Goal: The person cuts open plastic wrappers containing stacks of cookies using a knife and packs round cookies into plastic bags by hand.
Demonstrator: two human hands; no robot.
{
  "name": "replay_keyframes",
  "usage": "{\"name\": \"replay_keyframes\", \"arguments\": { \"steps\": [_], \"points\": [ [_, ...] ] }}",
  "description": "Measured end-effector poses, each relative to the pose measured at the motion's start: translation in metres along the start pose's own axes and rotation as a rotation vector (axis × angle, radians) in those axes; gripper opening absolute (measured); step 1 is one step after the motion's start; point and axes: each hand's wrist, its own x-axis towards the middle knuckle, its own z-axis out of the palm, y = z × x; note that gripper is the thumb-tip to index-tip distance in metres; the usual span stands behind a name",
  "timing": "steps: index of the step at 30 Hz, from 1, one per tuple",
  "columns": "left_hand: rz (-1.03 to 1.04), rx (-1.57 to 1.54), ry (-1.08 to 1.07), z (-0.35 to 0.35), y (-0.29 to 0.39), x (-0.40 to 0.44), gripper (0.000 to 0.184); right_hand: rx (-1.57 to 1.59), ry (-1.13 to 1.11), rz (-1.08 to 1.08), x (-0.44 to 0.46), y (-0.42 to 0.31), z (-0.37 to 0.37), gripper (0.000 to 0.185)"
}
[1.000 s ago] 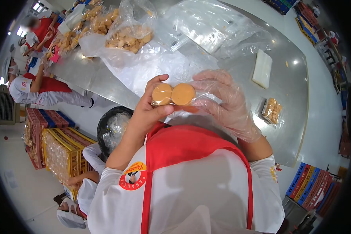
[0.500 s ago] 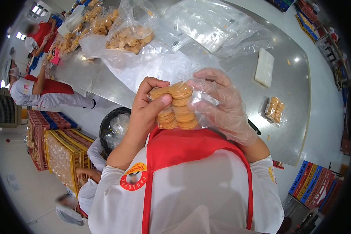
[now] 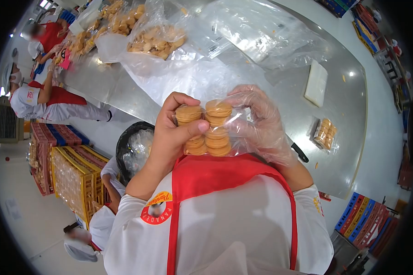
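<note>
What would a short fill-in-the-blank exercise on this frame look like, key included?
The person's ____ hand is bare, while the other hand wears a clear plastic glove. The cookies between them stand in ____ side-by-side stacks. The wearer's apron is ____.

Missing words: left; two; red.

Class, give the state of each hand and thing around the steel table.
Steel table: partly covered
Left hand: bare, gripping held pack
Right hand: gloved, touching held pack
Held pack: filled with stacked biscuits
Second pack: filled, lying down
Black-handled tool: partly hidden
Black bin: holding plastic
Plastic sheeting: crumpled
</note>
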Motion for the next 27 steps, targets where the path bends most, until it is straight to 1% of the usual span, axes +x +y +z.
{"name": "replay_keyframes", "arguments": {
  "steps": [3, 5, 9, 12, 15, 18, 21, 24, 27],
  "points": [
    [-0.033, -0.006, 0.024, 0.0, 0.001, 0.0, 0.042, 0.014, 0.016, 0.006, -0.001, 0.005, 0.004, 0.038],
    [-0.072, -0.009, 0.064, 0.003, 0.002, 0.0, 0.042, -0.042, 0.059, -0.038, -0.001, 0.002, 0.01, 0.039],
    [-0.011, 0.015, 0.034, -0.003, -0.006, 0.001, 0.047, -0.045, 0.058, -0.068, 0.001, 0.004, 0.012, 0.037],
    [0.013, -0.016, 0.01, -0.006, -0.014, 0.001, 0.052, 0.094, 0.033, 0.05, -0.002, 0.009, 0.011, 0.035],
    [0.024, -0.044, 0.017, -0.006, -0.016, 0.001, 0.055, 0.067, 0.027, 0.066, -0.003, 0.008, 0.013, 0.035],
    [0.039, -0.051, 0.018, -0.009, -0.018, 0.0, 0.054, -0.09, 0.053, -0.019, -0.004, 0.003, 0.013, 0.036],
    [0.04, -0.035, 0.044, -0.007, -0.016, -0.002, 0.053, -0.147, 0.037, -0.045, -0.004, 0.005, 0.011, 0.036],
    [0.04, 0.008, 0.071, -0.003, -0.013, -0.003, 0.051, -0.128, 0.107, -0.103, -0.005, 0.007, 0.015, 0.038],
    [0.071, 0.077, 0.076, 0.001, -0.011, -0.003, 0.05, -0.193, 0.05, -0.172, 0.001, 0.003, 0.011, 0.041]
  ]
}}
